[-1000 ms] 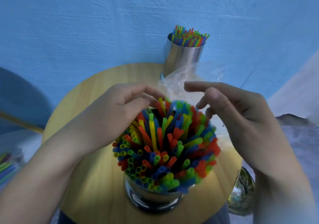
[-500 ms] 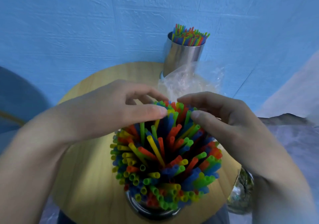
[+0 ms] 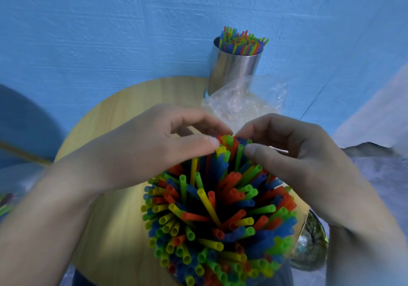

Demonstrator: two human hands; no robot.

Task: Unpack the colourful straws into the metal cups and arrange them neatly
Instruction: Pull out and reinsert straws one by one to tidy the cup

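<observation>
Against the blue wall (image 3: 110,32) one cup (image 3: 234,71) stands filled at upper centre, a crumpled bag (image 3: 247,107) lies just before it, and left hand (image 3: 154,144) and right hand (image 3: 298,153) pinch tips of the straws (image 3: 212,208) splayed at lower centre, so only tidying seems left.

Your left hand (image 3: 154,144) and right hand (image 3: 298,153) are both bare. Bare forearms (image 3: 44,219) lead from them to the lower edges of the view, filling both bottom corners. Each thumb (image 3: 198,144) ends in a short, plain nail. Toward the edges the forearms look soft and blurred.
</observation>
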